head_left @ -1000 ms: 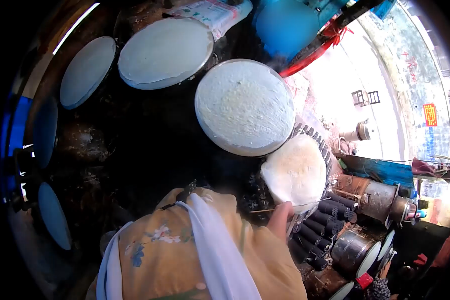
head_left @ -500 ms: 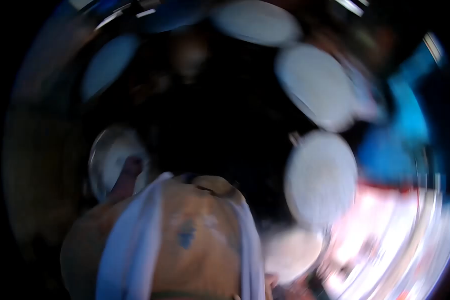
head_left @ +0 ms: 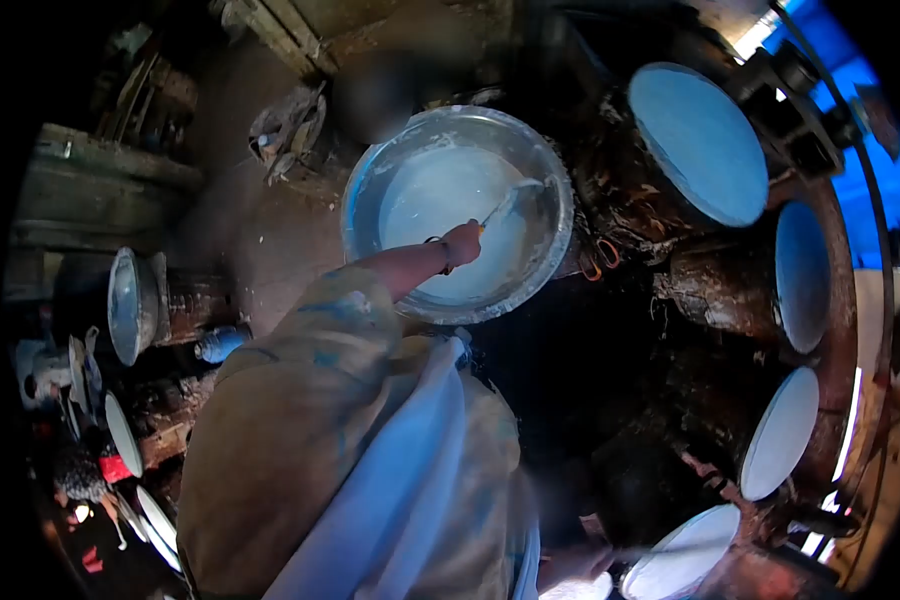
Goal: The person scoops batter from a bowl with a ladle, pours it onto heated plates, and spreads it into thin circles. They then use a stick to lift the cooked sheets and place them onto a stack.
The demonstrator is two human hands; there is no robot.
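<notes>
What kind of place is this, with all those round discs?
Probably a small traditional food workshop: a wide metal basin of white batter that the left hand dips a ladle into, and round batter-coated griddle discs on a blackened stove.

No readable text, label or number anywhere.

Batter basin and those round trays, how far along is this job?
Done: the round trays ringing the dark stove already carry a pale, even layer. In hand: the left hand has its grip on a ladle dipped into the white batter in the metal basin. Left: the basin holds plenty of batter, so more spreading seems likely. Whether any tray is bare cannot be seen.
</notes>
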